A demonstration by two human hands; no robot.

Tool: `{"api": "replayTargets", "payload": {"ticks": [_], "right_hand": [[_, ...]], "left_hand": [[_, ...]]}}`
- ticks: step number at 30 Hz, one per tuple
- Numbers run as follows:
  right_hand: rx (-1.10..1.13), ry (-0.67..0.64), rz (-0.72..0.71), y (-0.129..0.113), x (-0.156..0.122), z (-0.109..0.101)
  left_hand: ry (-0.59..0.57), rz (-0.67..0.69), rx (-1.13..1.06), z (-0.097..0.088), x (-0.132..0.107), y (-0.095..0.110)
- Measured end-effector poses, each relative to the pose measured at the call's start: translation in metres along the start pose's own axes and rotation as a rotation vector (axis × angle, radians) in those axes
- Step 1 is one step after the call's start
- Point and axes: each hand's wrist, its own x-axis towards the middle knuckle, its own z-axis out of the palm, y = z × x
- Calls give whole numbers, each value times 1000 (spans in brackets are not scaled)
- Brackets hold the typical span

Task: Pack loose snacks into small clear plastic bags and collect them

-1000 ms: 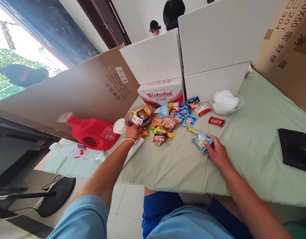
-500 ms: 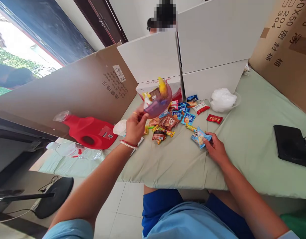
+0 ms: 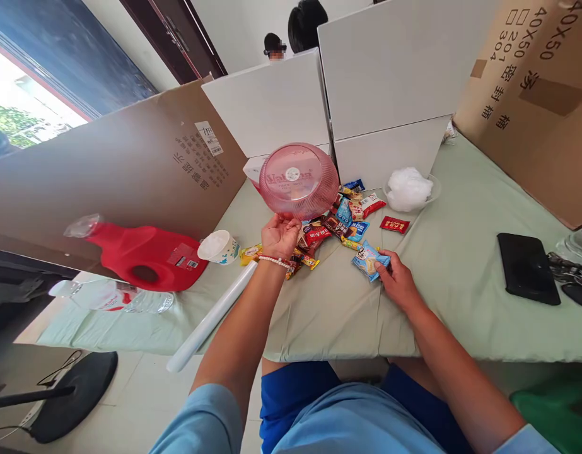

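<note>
My left hand [image 3: 281, 236] grips the near rim of a pinkish see-through plastic bowl [image 3: 300, 180], which is tipped over so its underside faces me. Below and beside the bowl lies a heap of wrapped snacks [image 3: 337, 224] in red, brown, blue and yellow packets, partly hidden by the bowl and hand. In my right hand [image 3: 397, 277] is a light-blue snack packet [image 3: 367, 260], pinched by its right end at table height. A yellow snack stick [image 3: 351, 244] lies just behind that packet. One red packet [image 3: 395, 224] sits apart on the right.
A red jug [image 3: 149, 258], a clear bottle [image 3: 111, 296], a paper cup [image 3: 219, 247] and a white roll [image 3: 212, 318] lie left. A bowl with white plastic [image 3: 408, 189] and a black tablet-like device [image 3: 528, 268] are right. White panels [image 3: 272, 104] and cardboard [image 3: 546, 113] enclose the table; two people are behind.
The bowl has gone from upright with snacks inside to overturned above the heap, and its snacks have come out. My right hand still holds the light-blue packet. The camera view has shifted.
</note>
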Motion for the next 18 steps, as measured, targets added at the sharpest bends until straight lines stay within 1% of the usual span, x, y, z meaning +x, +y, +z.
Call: {"api": "replayTargets", "payload": {"ticks": [2, 5, 7, 9, 10, 12, 13, 14, 15, 16, 18], "right_hand": [[-2, 16, 6, 1, 0, 1], [56, 81, 41, 5, 3, 5], [219, 130, 91, 8, 6, 7], [490, 202, 166, 10, 10, 4], [630, 254, 205, 10, 11, 0], [837, 367, 251, 8, 12, -16], [891, 403, 251, 5, 11, -26], [919, 409, 235, 0, 9, -39], [928, 379, 209, -6, 7, -52], [921, 319, 182, -14, 5, -64], [857, 125, 155, -34, 0, -85]], "left_hand": [[-34, 16, -41, -11, -19, 9], [-127, 9, -110, -32, -61, 18], [-161, -15, -91, -49, -97, 16], [-196, 3, -37, -65, -135, 10], [-246, 22, 26, -72, -153, 6], [-361, 121, 225, -82, -185, -4], [-438, 184, 362, -85, -198, -9], [-523, 254, 508, -87, -210, -13], [-610, 324, 653, -87, -219, -18], [-694, 390, 785, -87, -226, -22], [-817, 495, 974, -86, -236, -31]]}}
